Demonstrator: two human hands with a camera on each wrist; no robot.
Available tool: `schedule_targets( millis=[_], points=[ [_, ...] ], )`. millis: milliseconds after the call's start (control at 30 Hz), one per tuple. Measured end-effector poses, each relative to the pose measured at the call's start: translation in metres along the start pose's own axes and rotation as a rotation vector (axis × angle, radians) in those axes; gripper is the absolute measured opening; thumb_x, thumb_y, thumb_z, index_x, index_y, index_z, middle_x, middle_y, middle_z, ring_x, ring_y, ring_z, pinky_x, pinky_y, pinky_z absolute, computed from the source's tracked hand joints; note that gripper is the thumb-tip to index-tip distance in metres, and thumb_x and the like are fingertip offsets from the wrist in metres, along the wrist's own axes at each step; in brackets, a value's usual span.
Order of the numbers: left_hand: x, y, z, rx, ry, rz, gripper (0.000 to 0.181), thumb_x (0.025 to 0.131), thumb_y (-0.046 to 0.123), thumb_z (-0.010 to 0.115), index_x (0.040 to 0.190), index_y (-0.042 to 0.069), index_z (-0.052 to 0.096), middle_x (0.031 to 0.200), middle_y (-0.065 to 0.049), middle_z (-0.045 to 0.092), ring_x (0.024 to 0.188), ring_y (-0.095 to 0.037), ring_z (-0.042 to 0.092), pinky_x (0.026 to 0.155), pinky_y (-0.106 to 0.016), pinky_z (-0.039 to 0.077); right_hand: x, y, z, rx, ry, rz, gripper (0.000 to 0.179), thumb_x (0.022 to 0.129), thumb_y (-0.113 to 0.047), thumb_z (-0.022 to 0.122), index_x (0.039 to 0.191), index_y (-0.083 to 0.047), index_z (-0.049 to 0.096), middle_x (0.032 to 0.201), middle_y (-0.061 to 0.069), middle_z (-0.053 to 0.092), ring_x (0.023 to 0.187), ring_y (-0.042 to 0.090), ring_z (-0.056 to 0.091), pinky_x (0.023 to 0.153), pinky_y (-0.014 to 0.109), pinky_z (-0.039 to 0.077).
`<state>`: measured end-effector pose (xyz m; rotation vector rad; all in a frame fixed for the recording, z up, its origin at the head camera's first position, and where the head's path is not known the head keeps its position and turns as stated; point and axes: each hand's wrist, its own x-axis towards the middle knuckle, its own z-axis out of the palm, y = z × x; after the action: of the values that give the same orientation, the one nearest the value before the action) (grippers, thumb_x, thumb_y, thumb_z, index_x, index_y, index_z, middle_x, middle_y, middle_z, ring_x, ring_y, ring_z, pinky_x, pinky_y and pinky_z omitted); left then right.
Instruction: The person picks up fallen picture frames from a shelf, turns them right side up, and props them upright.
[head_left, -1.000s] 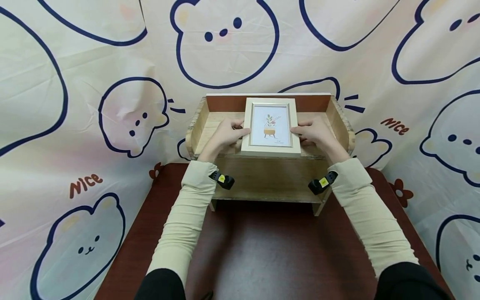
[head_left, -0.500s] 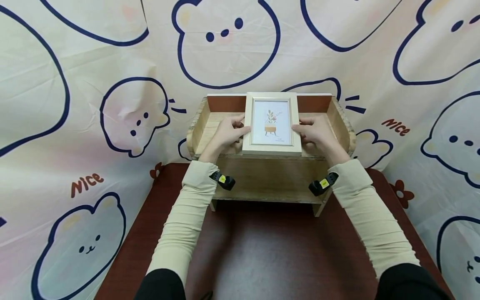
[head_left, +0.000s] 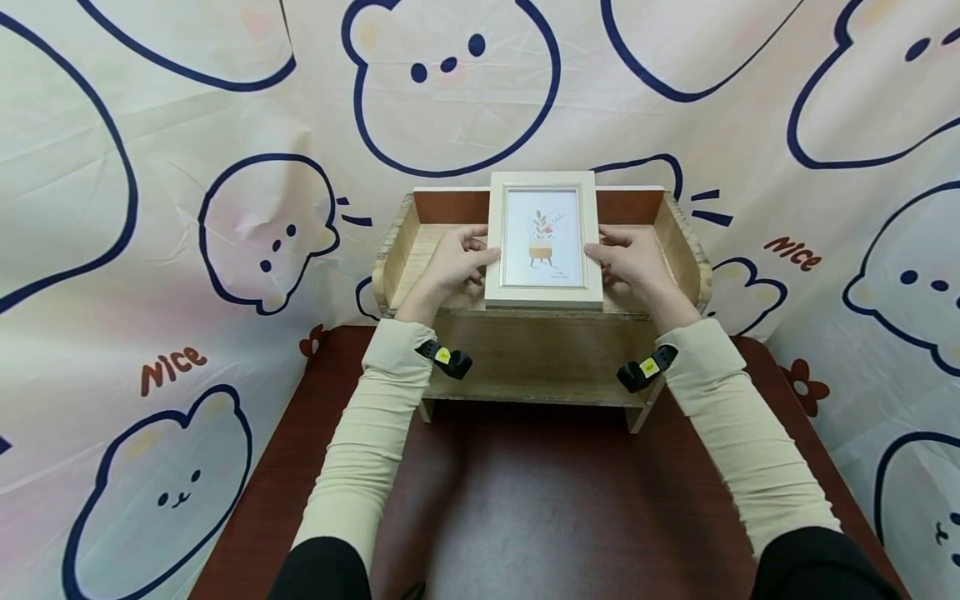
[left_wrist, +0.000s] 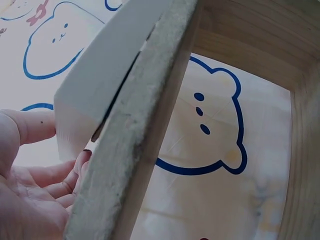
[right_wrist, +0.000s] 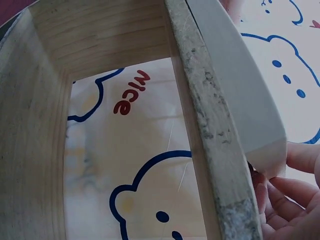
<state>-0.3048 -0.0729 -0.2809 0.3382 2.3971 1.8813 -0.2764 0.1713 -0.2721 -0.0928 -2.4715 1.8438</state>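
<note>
Evidently our left hand [head_left: 459, 260] pinches one side of a cream, rectangular picture frame [head_left: 543, 242] showing a potted plant, and our right hand [head_left: 628, 260] pinches the opposite side. Each thumb lies against the frame's side while the other fingers curl beneath or behind it; where their tips end we cannot tell. The frame tilts back over the upper tier of a pale wooden two-tier shelf [head_left: 536, 358], close to its front edge, its top overlapping a brown back strip [head_left: 453, 207] in our head view. Whether its foot bears on the wood is unclear to us. Should we release it at this tilt with nothing behind, we judge it could topple backward; with its foot so near the front edge, a tug toward us could slip it off. Uneven grips might twist it, and fingers underneath could get caught against the board. Around us come a black camera [head_left: 453, 364] at our left wrist, a dark reddish-brown table [head_left: 525, 517] and a cream cloth backdrop [head_left: 300, 117] with blue-outlined bears.
</note>
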Motion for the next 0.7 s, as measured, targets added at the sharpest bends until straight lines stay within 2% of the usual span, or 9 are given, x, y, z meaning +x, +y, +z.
schedule_targets(
  millis=[100,200,400,500,600,700],
  points=[
    [0.001,0.001,0.000,-0.039,0.003,-0.023,0.048,0.086,0.003,0.061,0.130,0.000,0.045,0.089,-0.009,0.052,0.056,-0.011,0.048,0.046,-0.018,0.041,-0.001,-0.001,-0.001,0.020,0.001,0.017,0.051,0.085,-0.013,0.064,0.133,-0.010,0.048,0.103,0.011,0.055,0.059,0.008,0.054,0.050,0.021,0.046],
    [0.001,0.003,0.000,-0.045,0.010,-0.030,0.046,0.085,0.003,0.061,0.129,0.000,0.045,0.088,-0.009,0.051,0.061,-0.011,0.049,0.047,-0.018,0.041,0.000,-0.001,-0.001,0.050,0.003,0.043,0.053,0.085,-0.014,0.064,0.135,-0.013,0.046,0.108,0.010,0.053,0.066,0.010,0.055,0.053,0.020,0.047],
    [0.001,0.005,0.002,-0.053,0.025,0.019,0.046,0.084,0.000,0.061,0.128,-0.001,0.045,0.084,-0.008,0.051,0.065,-0.011,0.050,0.050,-0.019,0.043,-0.001,-0.006,-0.001,0.119,0.028,0.073,0.054,0.084,-0.012,0.065,0.135,-0.014,0.045,0.116,0.008,0.052,0.089,0.014,0.054,0.071,0.021,0.049],
    [0.001,0.005,0.003,-0.075,0.034,0.034,0.046,0.083,-0.002,0.061,0.127,0.000,0.046,0.083,-0.007,0.051,0.065,-0.011,0.050,0.051,-0.020,0.043,-0.003,-0.009,-0.001,0.169,0.034,0.097,0.054,0.084,-0.010,0.065,0.134,-0.013,0.047,0.120,0.008,0.052,0.095,0.015,0.053,0.079,0.022,0.048],
    [0.000,0.005,0.003,-0.083,0.038,0.041,0.047,0.083,-0.003,0.061,0.128,0.001,0.046,0.084,-0.008,0.051,0.067,-0.012,0.051,0.052,-0.021,0.044,-0.003,-0.011,-0.002,0.202,0.022,0.112,0.054,0.083,-0.009,0.066,0.134,-0.011,0.047,0.120,0.008,0.053,0.097,0.015,0.054,0.081,0.024,0.047],
    [-0.001,0.005,0.003,-0.082,0.042,0.052,0.046,0.084,-0.002,0.061,0.127,0.001,0.046,0.085,-0.008,0.051,0.069,-0.012,0.051,0.053,-0.021,0.045,-0.002,-0.010,-0.003,0.224,0.016,0.107,0.054,0.082,-0.008,0.067,0.132,-0.010,0.048,0.115,0.006,0.054,0.095,0.014,0.054,0.078,0.023,0.048]
  ],
)
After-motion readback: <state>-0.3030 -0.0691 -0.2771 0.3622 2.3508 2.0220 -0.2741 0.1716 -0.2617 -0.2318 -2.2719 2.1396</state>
